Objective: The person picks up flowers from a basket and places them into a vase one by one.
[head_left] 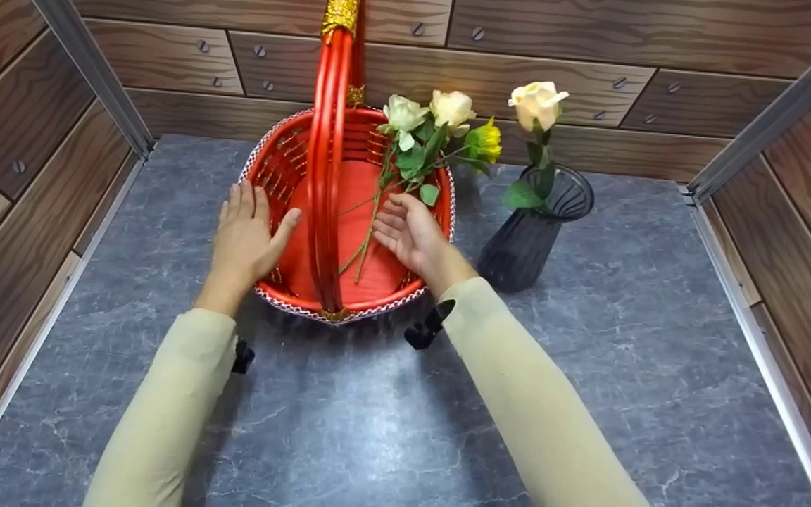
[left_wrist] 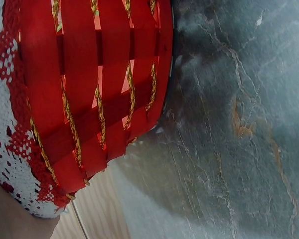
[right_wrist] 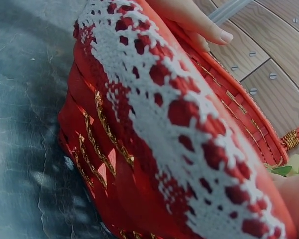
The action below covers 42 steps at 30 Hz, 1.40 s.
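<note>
A red woven basket (head_left: pixel 377 299) with a tall arched handle (head_left: pixel 328 141) and lace-trimmed rim stands on the grey surface. My left hand (head_left: pixel 247 232) rests on its left rim, fingers straight and thumb spread. Inside the basket, my right hand (head_left: pixel 412 232) hovers with loosely bent fingers beside green stems (head_left: pixel 370 239), and I see no grip on them. These stems belong to a white flower (head_left: pixel 404 113), a cream rose (head_left: pixel 452 109) and a yellow flower (head_left: pixel 484 141), leaning on the back right rim. In the right wrist view, the lace rim (right_wrist: pixel 169 119) hides most of the right hand (right_wrist: pixel 294 199).
Right of the basket, a dark ribbed glass vase (head_left: pixel 518 253) holds one peach rose (head_left: pixel 538 105). Wood-patterned panels (head_left: pixel 518 63) enclose the back and both sides, with metal corner posts (head_left: pixel 96 70). The grey marbled surface (head_left: pixel 349 436) extends in front.
</note>
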Each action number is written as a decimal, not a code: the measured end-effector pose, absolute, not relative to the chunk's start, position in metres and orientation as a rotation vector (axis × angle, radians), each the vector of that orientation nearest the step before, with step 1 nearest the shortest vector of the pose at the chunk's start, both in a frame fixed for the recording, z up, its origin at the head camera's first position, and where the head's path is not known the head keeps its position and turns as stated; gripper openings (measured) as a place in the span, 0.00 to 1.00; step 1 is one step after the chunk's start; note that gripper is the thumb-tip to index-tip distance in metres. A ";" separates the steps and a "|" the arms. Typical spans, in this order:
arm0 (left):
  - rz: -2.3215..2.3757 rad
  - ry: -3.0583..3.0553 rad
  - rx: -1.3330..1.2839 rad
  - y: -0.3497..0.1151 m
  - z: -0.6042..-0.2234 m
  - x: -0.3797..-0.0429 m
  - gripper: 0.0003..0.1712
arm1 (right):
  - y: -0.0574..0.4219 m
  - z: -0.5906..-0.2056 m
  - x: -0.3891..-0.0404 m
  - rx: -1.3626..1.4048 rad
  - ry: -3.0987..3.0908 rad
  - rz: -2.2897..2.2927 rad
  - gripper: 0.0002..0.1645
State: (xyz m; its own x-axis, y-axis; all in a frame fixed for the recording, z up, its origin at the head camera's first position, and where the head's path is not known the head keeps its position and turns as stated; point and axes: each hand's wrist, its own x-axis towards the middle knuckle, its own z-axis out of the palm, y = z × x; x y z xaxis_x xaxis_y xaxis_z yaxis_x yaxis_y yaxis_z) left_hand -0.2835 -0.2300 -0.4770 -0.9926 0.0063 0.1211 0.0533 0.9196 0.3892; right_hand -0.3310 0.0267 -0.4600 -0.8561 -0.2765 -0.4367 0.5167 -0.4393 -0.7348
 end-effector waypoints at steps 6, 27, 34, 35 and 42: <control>-0.604 -2.973 -0.037 -0.231 -0.478 -0.283 0.56 | 0.025 -0.462 -0.334 0.391 1.280 -2.286 0.39; -0.617 -2.978 -0.030 -0.231 -0.477 -0.285 0.57 | 0.026 -0.463 -0.340 0.458 1.220 -2.246 0.38; -0.615 -2.978 -0.031 -0.231 -0.477 -0.284 0.57 | 0.025 -0.465 -0.339 0.483 1.134 -2.313 0.13; -0.609 -2.977 -0.031 -0.231 -0.477 -0.284 0.57 | 0.024 -0.465 -0.339 0.486 1.119 -2.319 0.10; -0.587 -2.974 -0.036 -0.231 -0.477 -0.284 0.56 | 0.025 -0.464 -0.338 0.441 1.138 -2.279 0.07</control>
State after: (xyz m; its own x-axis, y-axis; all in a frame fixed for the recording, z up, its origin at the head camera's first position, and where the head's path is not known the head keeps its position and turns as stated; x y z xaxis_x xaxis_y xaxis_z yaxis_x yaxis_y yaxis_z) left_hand -0.2843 -0.2313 -0.4774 -0.9937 0.0019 0.1119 0.0443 0.9249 0.3777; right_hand -0.3379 0.0247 -0.4638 -0.7956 -0.3268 -0.5102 0.6042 -0.4912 -0.6274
